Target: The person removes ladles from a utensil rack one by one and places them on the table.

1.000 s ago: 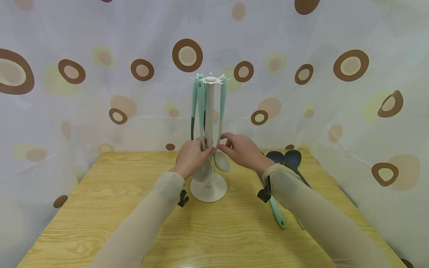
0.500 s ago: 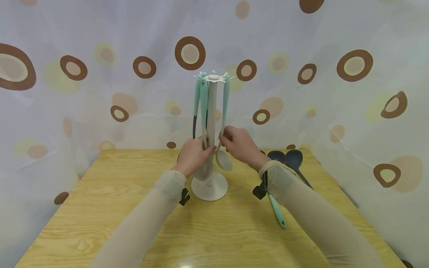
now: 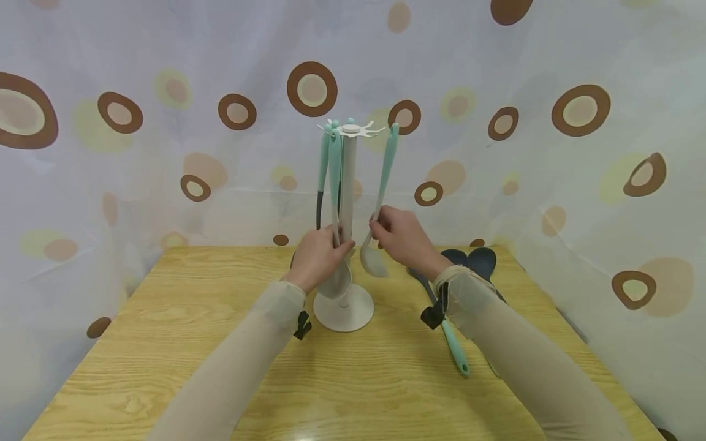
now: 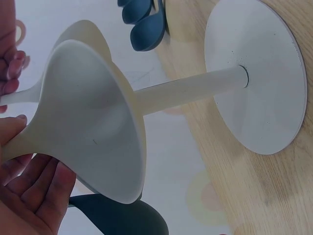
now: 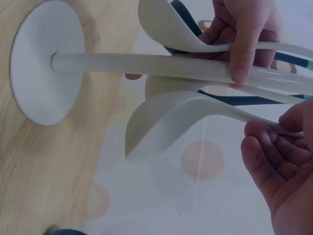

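A white utensil stand [image 3: 346, 177] with a round base [image 3: 361, 309] stands on the table. Utensils with mint-green handles hang at its left side. My left hand [image 3: 318, 257] grips the neck of a hanging white ladle [image 4: 93, 117], and its thumb lies over the post in the right wrist view. My right hand [image 3: 405, 237] pinches the stem of another white ladle [image 5: 164, 122] between thumb and fingers. That ladle is tilted, bowl down, and its mint handle [image 3: 389, 153] stands apart from the stand's hooks. A dark utensil head [image 4: 122, 215] hangs behind the left ladle.
Dark-headed utensils lie at the right of the wooden table [image 3: 209, 324]: a dark spoon-like head [image 3: 482, 262], another dark head [image 3: 453, 256] and a mint handle [image 3: 456, 352]. My right forearm partly covers them. A dotted curtain [image 3: 248, 61] hangs behind the table.
My right hand has taken hold of the right ladle's stem. The ladle's handle top has come off the stand's hook and moved right. My left hand keeps its place.
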`<state>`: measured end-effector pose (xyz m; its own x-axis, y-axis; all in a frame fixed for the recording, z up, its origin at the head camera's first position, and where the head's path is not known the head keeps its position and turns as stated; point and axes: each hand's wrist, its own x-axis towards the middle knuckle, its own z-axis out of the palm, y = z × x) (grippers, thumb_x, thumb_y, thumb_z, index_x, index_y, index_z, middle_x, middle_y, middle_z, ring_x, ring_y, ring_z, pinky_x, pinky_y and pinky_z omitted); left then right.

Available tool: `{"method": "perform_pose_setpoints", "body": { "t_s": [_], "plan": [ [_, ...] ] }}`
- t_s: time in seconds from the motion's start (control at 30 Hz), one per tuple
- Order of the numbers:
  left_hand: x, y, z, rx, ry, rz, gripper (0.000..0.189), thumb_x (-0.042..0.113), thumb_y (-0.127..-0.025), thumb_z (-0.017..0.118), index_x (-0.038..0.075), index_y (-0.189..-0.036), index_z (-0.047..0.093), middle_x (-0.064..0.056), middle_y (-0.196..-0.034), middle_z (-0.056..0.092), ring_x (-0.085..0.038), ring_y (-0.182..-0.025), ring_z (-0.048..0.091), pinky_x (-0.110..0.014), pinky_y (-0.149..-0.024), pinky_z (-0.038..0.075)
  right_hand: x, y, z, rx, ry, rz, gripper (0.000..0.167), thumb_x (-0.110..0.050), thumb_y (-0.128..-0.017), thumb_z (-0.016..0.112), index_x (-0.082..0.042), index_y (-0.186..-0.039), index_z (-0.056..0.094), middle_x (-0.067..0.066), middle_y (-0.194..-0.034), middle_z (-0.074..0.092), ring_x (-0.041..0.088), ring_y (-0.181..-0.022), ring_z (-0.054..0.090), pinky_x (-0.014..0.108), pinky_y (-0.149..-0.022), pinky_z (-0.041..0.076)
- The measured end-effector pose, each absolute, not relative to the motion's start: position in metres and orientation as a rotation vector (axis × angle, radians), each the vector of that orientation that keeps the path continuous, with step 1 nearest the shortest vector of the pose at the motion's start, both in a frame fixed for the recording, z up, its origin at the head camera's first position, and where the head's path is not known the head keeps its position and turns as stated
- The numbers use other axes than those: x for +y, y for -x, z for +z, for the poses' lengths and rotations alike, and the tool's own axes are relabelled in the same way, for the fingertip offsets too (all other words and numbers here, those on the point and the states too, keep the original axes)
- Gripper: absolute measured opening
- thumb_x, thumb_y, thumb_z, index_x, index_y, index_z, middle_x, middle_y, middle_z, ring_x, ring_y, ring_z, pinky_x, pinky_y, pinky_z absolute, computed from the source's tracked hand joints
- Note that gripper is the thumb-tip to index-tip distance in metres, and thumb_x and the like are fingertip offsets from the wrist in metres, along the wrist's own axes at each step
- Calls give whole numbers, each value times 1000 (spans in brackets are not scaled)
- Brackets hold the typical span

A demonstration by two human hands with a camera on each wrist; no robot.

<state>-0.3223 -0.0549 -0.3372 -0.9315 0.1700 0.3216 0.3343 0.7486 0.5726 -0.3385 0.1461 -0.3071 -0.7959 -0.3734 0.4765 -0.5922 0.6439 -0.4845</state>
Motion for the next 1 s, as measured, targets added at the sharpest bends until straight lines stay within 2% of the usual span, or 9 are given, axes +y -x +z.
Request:
{"method": "perform_pose_setpoints", "body": {
  "t_s": [0.3, 0.5, 0.57, 0.7, 0.8, 0.9, 1.0],
  "plan": [
    [-55, 321, -337, -2717, 373, -962, 29, 40, -99, 62, 12, -107, 64, -8, -103, 74, -22, -90, 71, -42, -76, 59, 171, 341, -330, -2595, -850, 697, 12, -15, -101, 57, -9, -100, 67, 0, -72, 67, 10, -56, 55, 30, -56, 47],
    [-55, 321, -337, -2714, 371, -974, 30, 41, -99, 62, 12, -108, 65, -9, -105, 73, -22, -90, 72, -43, -75, 60, 187, 339, -350, -2629, -991, 414, 11, -14, -99, 61, -9, -103, 70, -6, -71, 61, 7, -57, 48, 29, -59, 44],
    [-55, 321, -337, -2713, 367, -977, 31, 41, -99, 62, 12, -109, 64, -9, -105, 73, -22, -90, 72, -43, -74, 60, 191, 339, -357, -2607, -1039, 333, 13, -15, -99, 62, -8, -104, 72, -6, -71, 62, 5, -56, 48, 28, -60, 45],
    [-56, 321, -337, -2711, 371, -973, 31, 42, -100, 61, 12, -109, 64, -9, -105, 73, -23, -90, 72, -43, -73, 60, 199, 338, -373, -2580, -1114, 196, 16, -15, -100, 63, -9, -111, 72, 1, -88, 73, 10, -64, 63, 29, -63, 53],
    [-56, 322, -338, -2713, 379, -969, 30, 42, -100, 61, 13, -108, 64, -8, -104, 73, -23, -90, 72, -42, -74, 60, 205, 337, -385, -2597, -1131, 73, 26, -8, -94, 70, -12, -120, 71, 5, -102, 76, 19, -77, 70, 35, -69, 57],
    [-55, 322, -339, -2717, 382, -972, 30, 42, -100, 61, 13, -106, 64, -8, -103, 73, -23, -90, 72, -43, -74, 60, 212, 338, -397, -2608, -1137, -23, 43, 1, -86, 76, -14, -125, 68, 6, -105, 75, 23, -82, 70, 38, -72, 58],
    [-55, 322, -339, -2720, 376, -974, 31, 43, -100, 61, 13, -107, 64, -8, -103, 73, -22, -90, 72, -42, -74, 60, 217, 340, -406, -2602, -1155, -41, 49, 5, -82, 77, -13, -127, 67, 6, -105, 75, 23, -84, 70, 38, -72, 58]
  ]
}}
